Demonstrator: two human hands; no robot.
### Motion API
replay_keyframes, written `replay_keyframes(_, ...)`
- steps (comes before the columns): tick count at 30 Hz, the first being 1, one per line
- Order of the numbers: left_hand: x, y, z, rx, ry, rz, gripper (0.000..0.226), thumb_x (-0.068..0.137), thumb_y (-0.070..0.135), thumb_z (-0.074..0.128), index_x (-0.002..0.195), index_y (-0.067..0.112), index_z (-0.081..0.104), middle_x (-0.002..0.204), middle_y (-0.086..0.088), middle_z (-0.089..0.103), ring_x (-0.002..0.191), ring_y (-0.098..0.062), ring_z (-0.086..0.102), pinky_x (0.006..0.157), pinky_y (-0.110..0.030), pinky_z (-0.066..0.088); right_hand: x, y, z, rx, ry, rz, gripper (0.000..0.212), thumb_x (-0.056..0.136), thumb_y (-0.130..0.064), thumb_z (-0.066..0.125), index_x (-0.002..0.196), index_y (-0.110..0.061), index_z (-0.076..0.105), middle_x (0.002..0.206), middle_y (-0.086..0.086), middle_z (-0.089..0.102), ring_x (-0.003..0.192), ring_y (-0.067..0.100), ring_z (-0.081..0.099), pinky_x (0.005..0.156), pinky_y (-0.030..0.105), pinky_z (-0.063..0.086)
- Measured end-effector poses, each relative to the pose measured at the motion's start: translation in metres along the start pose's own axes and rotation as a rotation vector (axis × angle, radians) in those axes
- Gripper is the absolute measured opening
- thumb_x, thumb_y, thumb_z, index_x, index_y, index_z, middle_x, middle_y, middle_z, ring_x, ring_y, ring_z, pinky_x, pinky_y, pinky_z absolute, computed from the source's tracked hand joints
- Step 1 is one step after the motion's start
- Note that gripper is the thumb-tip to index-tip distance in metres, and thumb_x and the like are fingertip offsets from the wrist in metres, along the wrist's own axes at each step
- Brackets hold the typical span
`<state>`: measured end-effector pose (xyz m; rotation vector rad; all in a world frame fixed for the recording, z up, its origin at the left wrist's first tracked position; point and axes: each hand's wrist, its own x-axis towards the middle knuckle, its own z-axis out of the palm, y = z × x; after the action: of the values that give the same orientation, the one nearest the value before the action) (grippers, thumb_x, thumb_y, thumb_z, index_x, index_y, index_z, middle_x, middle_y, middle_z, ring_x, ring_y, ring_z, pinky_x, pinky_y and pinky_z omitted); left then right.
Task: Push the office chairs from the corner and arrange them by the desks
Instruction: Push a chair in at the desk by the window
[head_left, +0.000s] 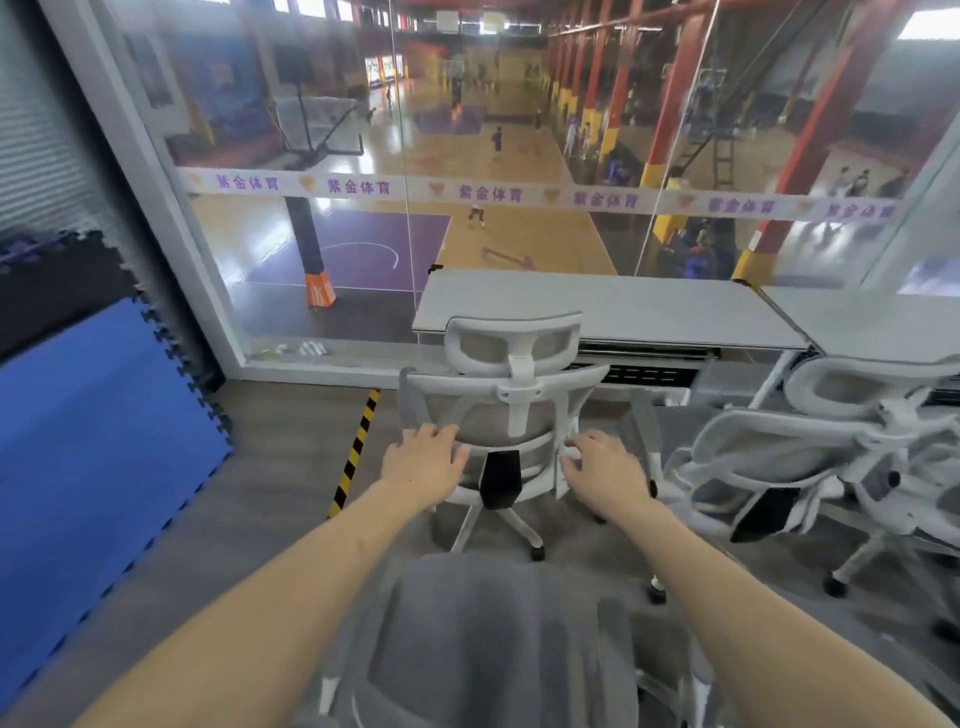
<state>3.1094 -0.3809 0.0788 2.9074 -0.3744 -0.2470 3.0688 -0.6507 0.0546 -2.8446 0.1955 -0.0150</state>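
At nine o'clock of the chair back, the left hand (423, 460) lies flat with fingers spread on the office chair (506, 415); at three o'clock the right hand (597, 470) curls its fingers on the frame edge. The chair stands just before the desk (623, 312) at twelve o'clock. Push evenly with both hands so it rolls straight under, clear of the second chair (810, 457) at three o'clock.

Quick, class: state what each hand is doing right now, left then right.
Left hand: open, fingers lying flat against the back of the white office chair.
Right hand: fingers curled on the chair back's right edge, gripping it.
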Motion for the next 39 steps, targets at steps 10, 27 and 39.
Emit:
replay_keyframes(10, 0.199, -0.032, 0.039, 0.038, -0.049, 0.041, 0.064, 0.108, 0.054, 0.022, 0.166, 0.032, 0.006, 0.174, -0.003, -0.004, 0.159, -0.035, -0.006, 0.124, -0.065, 0.005, 0.177, 0.010, 0.061, 0.037, -0.110, 0.064, 0.070, 0.102, -0.039, 0.046, 0.164, -0.031, 0.015, 0.173, 0.007, 0.005, 0.159, 0.028, 0.007, 0.120, 0.053, 0.029)
replay_keyframes(27, 0.231, -0.054, 0.082, 0.111, -0.087, 0.028, 0.066, 0.104, 0.065, 0.019, 0.161, 0.046, -0.008, 0.173, -0.002, -0.003, 0.158, -0.033, -0.012, 0.116, -0.079, 0.003, 0.242, 0.060, 0.088, -0.186, -0.266, -0.017, 0.083, 0.100, -0.039, 0.045, 0.163, -0.041, -0.010, 0.173, 0.005, -0.015, 0.159, 0.026, -0.013, 0.127, 0.056, 0.001)
replay_keyframes(39, 0.193, -0.033, 0.077, 0.176, -0.097, -0.024, 0.070, 0.101, 0.070, 0.017, 0.162, 0.045, -0.006, 0.173, -0.009, -0.003, 0.158, -0.037, -0.007, 0.112, -0.082, -0.001, 0.223, 0.086, 0.065, -0.262, -0.374, -0.137, 0.083, 0.103, -0.050, 0.046, 0.159, -0.048, -0.017, 0.170, 0.005, -0.023, 0.159, 0.027, -0.014, 0.128, 0.052, -0.001)
